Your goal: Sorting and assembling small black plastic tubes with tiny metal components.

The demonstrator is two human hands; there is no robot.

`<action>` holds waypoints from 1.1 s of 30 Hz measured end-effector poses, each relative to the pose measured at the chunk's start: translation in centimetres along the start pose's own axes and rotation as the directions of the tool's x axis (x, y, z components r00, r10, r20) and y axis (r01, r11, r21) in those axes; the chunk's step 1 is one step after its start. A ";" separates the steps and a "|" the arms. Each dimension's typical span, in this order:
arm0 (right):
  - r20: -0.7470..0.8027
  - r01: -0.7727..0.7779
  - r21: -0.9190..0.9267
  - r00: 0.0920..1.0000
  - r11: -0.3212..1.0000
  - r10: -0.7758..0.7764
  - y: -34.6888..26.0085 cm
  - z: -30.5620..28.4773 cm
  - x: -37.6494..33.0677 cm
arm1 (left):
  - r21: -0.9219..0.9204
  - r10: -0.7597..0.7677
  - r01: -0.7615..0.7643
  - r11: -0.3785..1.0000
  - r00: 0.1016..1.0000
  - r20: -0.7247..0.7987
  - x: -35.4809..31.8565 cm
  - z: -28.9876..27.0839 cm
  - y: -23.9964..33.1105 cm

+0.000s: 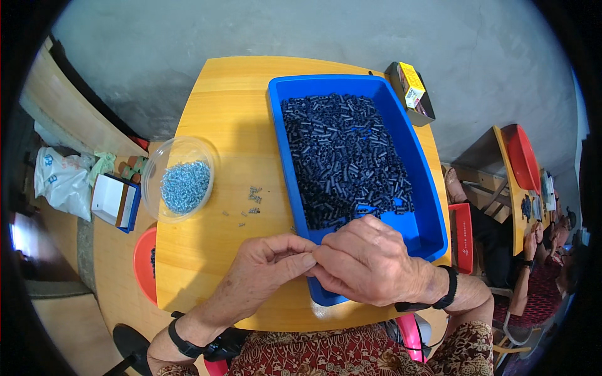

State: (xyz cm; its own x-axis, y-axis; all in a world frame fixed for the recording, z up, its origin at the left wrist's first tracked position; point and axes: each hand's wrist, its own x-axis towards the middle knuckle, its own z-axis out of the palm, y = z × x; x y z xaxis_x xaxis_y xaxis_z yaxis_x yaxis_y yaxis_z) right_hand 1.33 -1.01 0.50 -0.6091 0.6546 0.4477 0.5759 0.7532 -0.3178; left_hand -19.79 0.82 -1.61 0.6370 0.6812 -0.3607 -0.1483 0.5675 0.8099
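From here, I'd brace the left hand (266, 269) against the right hand (373, 263) at lower centre, fingertips pinched together, on what I cannot tell, close over the blue tray (411, 235) of dark tubes (342, 150) mid-frame to catch drops, small springs (185, 186) in the clear tub (182, 148) at left

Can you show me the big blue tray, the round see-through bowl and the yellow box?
Blue tray (415, 230): head view, bare bottom near its right side.
See-through bowl (185, 150): head view, far inner wall.
Yellow box (411, 81): head view, middle of its top.
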 end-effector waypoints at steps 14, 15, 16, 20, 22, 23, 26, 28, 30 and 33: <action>0.433 -0.063 -0.016 0.899 0.998 0.064 6.3 -1.0 0.1 | 0.624 0.382 -0.297 0.723 0.924 -0.004 -0.5 -0.2 -0.3; 0.433 -0.066 -0.016 0.899 0.998 0.066 6.7 -0.7 -0.2 | 0.633 0.420 -0.329 0.701 0.908 0.007 -0.5 -0.2 -0.4; 0.428 -0.065 -0.044 0.900 0.997 0.078 7.4 -0.5 -0.4 | 0.641 0.457 -0.361 0.677 0.890 0.019 -0.4 -0.1 -0.5; 0.418 -0.164 -0.081 0.890 0.983 0.183 9.2 -1.4 -0.5 | 0.637 0.471 -0.379 0.671 0.882 0.029 -0.3 -0.2 -0.8; 0.384 -0.254 -0.070 0.885 0.965 0.261 10.3 -1.8 -0.7 | 0.643 0.462 -0.371 0.670 0.886 0.030 -0.3 -0.2 -0.8; 0.386 -0.256 -0.073 0.884 0.964 0.264 10.7 -2.2 -0.8 | 0.640 0.462 -0.373 0.671 0.886 0.032 -0.3 -0.1 -0.8; 0.332 -0.259 -0.107 0.901 0.960 0.280 10.9 -3.3 -0.7 | 0.624 0.446 -0.358 0.694 0.895 0.016 -0.3 -0.1 -0.8; 0.330 -0.282 -0.098 0.895 0.954 0.299 10.8 -3.8 -0.8 | 0.619 0.458 -0.371 0.692 0.889 0.020 -0.2 -0.2 -0.9; 0.328 -0.303 -0.085 0.891 0.949 0.314 10.5 -4.2 -0.6 | 0.630 0.484 -0.405 0.663 0.874 0.052 -0.1 -0.4 -1.0; 0.382 -0.379 -0.045 0.848 0.924 0.366 9.9 -4.0 -0.3 | 0.642 0.514 -0.437 0.630 0.854 0.077 0.0 -0.6 -1.1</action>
State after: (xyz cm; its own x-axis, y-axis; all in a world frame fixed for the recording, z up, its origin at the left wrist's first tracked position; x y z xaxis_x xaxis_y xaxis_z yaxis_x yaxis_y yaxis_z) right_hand 9.46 6.01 0.58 -0.5142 0.8559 -0.0559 0.7876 0.4454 -0.4258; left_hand -20.05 0.47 -2.80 0.5265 0.8379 0.1438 0.1134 -0.2369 0.9649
